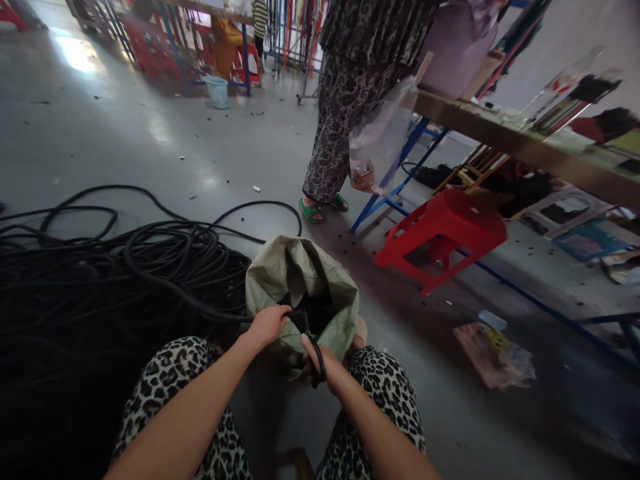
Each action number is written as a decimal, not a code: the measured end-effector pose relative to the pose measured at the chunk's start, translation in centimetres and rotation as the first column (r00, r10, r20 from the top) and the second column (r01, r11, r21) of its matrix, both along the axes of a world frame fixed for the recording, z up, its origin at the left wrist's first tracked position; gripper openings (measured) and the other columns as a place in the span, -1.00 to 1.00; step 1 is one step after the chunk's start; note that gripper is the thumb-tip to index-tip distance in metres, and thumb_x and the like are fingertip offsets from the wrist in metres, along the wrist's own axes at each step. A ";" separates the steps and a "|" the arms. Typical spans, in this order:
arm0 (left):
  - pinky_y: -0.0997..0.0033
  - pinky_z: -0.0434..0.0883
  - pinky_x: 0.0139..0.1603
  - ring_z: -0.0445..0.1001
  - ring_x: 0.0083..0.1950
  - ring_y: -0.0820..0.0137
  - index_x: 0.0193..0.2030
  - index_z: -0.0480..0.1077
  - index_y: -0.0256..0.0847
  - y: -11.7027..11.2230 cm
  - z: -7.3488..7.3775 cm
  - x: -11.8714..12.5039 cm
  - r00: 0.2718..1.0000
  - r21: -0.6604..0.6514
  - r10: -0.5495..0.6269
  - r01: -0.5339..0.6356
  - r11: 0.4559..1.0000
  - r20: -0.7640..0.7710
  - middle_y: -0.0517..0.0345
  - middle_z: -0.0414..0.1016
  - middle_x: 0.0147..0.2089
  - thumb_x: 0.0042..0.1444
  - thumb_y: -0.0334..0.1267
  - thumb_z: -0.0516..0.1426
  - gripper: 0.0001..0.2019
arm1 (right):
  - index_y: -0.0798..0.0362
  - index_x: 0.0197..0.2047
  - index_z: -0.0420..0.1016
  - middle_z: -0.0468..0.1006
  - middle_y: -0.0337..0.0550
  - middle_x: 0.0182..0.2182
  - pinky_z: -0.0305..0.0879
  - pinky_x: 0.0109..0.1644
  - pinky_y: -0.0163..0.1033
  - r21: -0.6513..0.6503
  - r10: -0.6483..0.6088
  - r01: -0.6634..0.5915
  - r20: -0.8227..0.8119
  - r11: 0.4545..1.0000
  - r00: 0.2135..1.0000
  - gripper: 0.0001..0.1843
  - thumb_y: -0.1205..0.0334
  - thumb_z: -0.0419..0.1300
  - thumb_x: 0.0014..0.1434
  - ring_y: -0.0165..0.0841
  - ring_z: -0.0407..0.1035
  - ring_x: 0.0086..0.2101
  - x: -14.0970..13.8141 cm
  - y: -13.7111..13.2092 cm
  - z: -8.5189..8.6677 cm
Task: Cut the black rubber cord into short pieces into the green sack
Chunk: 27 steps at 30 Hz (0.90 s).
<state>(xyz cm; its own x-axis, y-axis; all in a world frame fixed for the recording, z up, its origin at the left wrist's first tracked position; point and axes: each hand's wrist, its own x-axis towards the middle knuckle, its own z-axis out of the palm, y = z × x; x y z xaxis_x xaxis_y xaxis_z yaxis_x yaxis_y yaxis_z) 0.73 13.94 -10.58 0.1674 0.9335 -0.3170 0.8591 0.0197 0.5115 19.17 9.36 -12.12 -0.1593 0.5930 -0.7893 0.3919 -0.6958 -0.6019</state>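
My left hand (268, 325) is closed round a black rubber cord (220, 312) that runs in from a big tangled heap of the same cord (100, 280) on the floor at my left. My right hand (316, 363) grips the black handles of a pair of scissors (311, 347), whose blades point up toward the cord just past my left hand. Both hands sit over the mouth of an open green woven sack (300, 273) standing between my knees, with dark pieces inside it.
Another person in patterned trousers and green sandals (345, 100) stands ahead beside a wooden worktable (525, 143) on a blue frame. A tipped red plastic stool (443, 233) lies at the right. A clear bag (383, 137) hangs off the table; packaging (493, 353) lies on the floor.
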 end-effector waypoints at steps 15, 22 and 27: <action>0.33 0.31 0.09 0.44 0.06 0.26 0.09 0.41 -0.16 -0.1 -0.4 0.1 0.999 0.013 -0.027 0.027 1.000 0.037 0.02 0.51 0.06 0.15 -0.32 0.04 -0.64 | 0.15 -0.47 0.33 0.31 -0.15 -0.72 0.06 -0.63 -0.34 0.037 0.089 -0.087 -0.066 0.996 0.994 -0.41 -0.22 -0.10 0.25 -0.39 0.23 -0.69 -0.7 0.1 0.7; 0.34 0.31 0.11 0.44 0.08 0.27 0.09 0.41 -0.18 0.0 -0.3 0.2 0.998 -0.011 -0.045 0.045 0.999 0.043 0.01 0.50 0.07 0.15 -0.32 0.04 -0.63 | 0.17 -0.44 0.38 0.30 -0.17 -0.72 0.03 -0.64 -0.34 0.048 0.068 -0.063 -0.102 0.997 0.992 -0.39 -0.25 -0.06 0.23 -0.40 0.22 -0.69 -0.7 0.4 0.4; 0.37 0.30 0.13 0.44 0.10 0.29 0.09 0.41 -0.16 0.0 -0.1 0.3 0.999 -0.022 -0.046 0.047 0.999 0.020 0.04 0.51 0.07 0.16 -0.32 0.05 -0.64 | 0.20 -0.38 0.43 0.32 -0.16 -0.71 0.04 -0.64 -0.36 -0.001 0.010 -0.010 -0.102 1.000 0.995 -0.38 -0.26 -0.01 0.20 -0.41 0.21 -0.70 -0.6 0.5 0.4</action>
<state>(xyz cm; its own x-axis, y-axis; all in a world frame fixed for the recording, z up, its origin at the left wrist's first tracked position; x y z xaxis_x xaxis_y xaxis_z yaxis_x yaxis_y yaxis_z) 1.05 13.99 -10.64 0.2167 0.9175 -0.3336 0.8491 -0.0085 0.5282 18.55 9.81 -11.74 -0.2449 0.5899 -0.7694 0.3353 -0.6931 -0.6381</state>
